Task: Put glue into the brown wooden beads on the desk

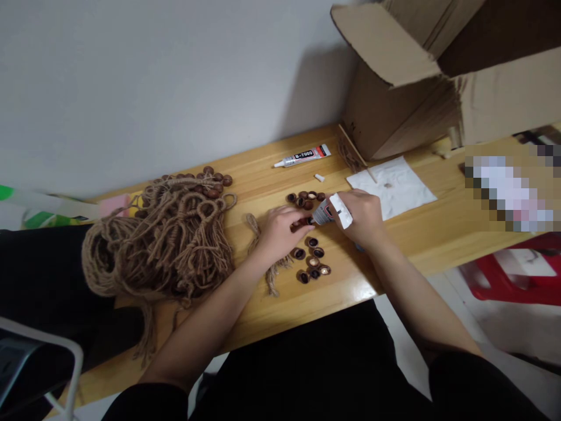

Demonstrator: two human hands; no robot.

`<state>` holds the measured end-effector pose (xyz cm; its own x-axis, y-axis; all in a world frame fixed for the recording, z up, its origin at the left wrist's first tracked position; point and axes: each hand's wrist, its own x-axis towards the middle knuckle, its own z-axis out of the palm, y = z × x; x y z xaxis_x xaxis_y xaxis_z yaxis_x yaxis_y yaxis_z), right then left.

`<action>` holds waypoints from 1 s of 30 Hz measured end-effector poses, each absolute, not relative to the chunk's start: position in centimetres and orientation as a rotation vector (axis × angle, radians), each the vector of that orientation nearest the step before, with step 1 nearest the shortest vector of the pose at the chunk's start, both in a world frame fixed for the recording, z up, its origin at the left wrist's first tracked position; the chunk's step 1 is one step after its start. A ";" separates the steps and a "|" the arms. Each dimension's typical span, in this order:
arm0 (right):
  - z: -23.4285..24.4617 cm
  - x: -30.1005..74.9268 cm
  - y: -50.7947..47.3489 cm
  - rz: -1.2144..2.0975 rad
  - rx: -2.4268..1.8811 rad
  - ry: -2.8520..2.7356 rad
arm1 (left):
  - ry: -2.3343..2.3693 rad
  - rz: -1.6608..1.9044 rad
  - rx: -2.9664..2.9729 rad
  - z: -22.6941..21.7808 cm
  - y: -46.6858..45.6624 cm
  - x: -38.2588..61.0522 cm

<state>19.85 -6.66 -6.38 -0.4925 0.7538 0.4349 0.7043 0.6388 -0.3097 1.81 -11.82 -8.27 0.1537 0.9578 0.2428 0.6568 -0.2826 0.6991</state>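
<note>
My right hand (pixel 363 217) grips a glue tube (pixel 323 214), its nozzle end pointing left and down. Between the fingers of my left hand (pixel 280 233) is a small brown nutshell cup (pixel 303 223), close to the nozzle; whether they touch I cannot tell. More hollow nutshell cups (pixel 314 262) lie on the table in front, some dark inside and some pale. Several others (pixel 304 196) sit just behind my hands. Partly under my left hand lies a tassel of jute cord (pixel 272 279).
A heap of knotted jute cords (pixel 188 240) covers the left, with brown round shells (pixel 213 181) behind it. A second B-7000 glue tube (pixel 302 156) and a white cap (pixel 319 177) lie near the wall. White paper (pixel 397 186) and a cardboard box (pixel 394 111) are at right.
</note>
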 end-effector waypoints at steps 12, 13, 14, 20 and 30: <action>-6.6 19.8 -6.8 0.083 -1.078 -2.309 | 1.510 0.961 2.026 -8.5 -11.8 1.8; -6.6 19.7 -6.8 0.082 -1.076 -2.302 | 1.507 0.969 2.030 -8.5 -11.8 1.8; -6.6 19.7 -6.8 0.085 -1.079 -2.296 | 1.505 0.972 2.033 -8.5 -11.8 1.8; -6.6 19.7 -6.9 0.100 -1.094 -2.290 | 1.481 1.003 2.022 -8.5 -11.8 1.8; -6.8 19.6 -6.9 -0.028 -0.930 -2.206 | 1.483 0.993 2.038 -8.4 -11.7 1.8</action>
